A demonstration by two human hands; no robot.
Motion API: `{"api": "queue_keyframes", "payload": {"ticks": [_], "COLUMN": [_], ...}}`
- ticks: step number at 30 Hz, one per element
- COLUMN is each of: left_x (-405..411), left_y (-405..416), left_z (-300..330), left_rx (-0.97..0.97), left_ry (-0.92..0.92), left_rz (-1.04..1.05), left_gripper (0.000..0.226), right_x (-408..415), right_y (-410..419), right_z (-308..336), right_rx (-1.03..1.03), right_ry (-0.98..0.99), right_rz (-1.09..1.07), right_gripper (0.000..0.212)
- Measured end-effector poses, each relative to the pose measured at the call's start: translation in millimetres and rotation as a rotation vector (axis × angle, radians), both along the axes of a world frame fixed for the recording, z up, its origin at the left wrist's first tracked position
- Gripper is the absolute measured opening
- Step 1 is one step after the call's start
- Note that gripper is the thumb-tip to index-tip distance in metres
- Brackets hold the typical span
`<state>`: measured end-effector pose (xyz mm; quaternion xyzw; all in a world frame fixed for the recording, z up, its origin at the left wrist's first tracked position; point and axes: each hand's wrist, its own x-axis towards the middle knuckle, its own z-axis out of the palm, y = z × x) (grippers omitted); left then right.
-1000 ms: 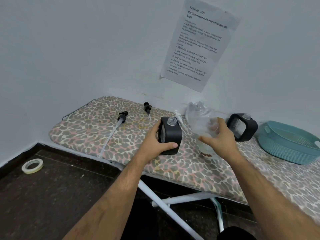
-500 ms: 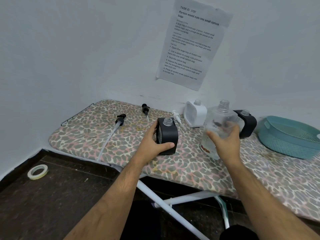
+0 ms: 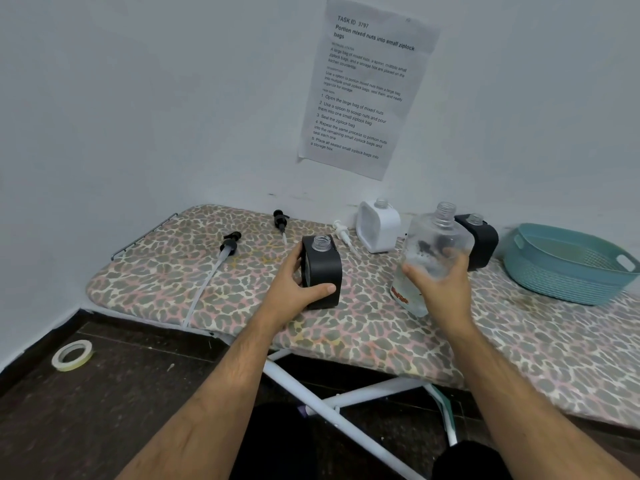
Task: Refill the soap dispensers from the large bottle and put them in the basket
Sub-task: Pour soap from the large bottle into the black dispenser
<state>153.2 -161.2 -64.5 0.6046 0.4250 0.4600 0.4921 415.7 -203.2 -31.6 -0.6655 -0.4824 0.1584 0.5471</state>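
Note:
My left hand [image 3: 296, 289] grips a black square soap dispenser [image 3: 323, 271] standing uncapped on the ironing board [image 3: 207, 289]. My right hand [image 3: 438, 284] holds the large clear bottle [image 3: 431, 247], uncapped and nearly upright, its base just above the board. A white dispenser [image 3: 377, 226] stands open at the back by the wall. A second black dispenser [image 3: 481, 240] stands behind the bottle, partly hidden. The teal basket [image 3: 568, 268] sits at the right with nothing visible inside.
Two black pump heads [image 3: 230, 242] [image 3: 280, 220] and a white pump [image 3: 343, 232] lie on the board's left and middle. A paper sheet [image 3: 363, 88] hangs on the wall. A tape roll [image 3: 72, 355] lies on the dark floor at left.
My right hand has swung the large bottle from tilted toward the black dispenser back to nearly upright and moved it right. My left hand stays on the black dispenser.

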Motion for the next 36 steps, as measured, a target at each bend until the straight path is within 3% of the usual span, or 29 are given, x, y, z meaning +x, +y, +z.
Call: {"api": "queue_keyframes", "payload": {"ticks": [3,8,12,16,19,23,27,31,36], "left_x": [0,1,0,-2,-2,-1,13,29,37], "left_y": [-1,-3,-1,-3,-9,-25,-46,-58,-51], "left_z": [1,4,4,7,8,8,15,24,26], "left_rx": [0.008,-0.001,-0.002,0.010,0.034,0.059,0.153,0.177,0.151], "left_ry": [0.008,0.015,0.018,0.024,0.022,0.034,0.153,0.255,0.378], "left_rz": [0.001,0.005,0.002,-0.008,0.012,0.100,0.349,0.451,0.510], "left_gripper": [0.117,0.118,0.110,0.105,0.099,0.095,0.080,0.088,0.094], "right_x": [2,2,-24,-51,-65,-80,-83,-83,-83], "right_y": [0,-10,-35,-47,-47,-35,-13,3,12], "right_z": [-2,-3,0,3,2,3,0,-5,-11], "right_rx": [-0.013,0.047,0.307,0.425,0.502,0.237,0.031,-0.070,-0.088], "right_ry": [-0.001,0.008,-0.170,-0.263,-0.348,-0.168,-0.010,0.149,0.187], "right_rz": [0.008,-0.043,-0.200,-0.021,0.074,0.228,0.310,0.335,0.355], "right_gripper": [0.085,0.111,0.079,0.035,0.023,0.010,0.020,0.029,0.037]}}
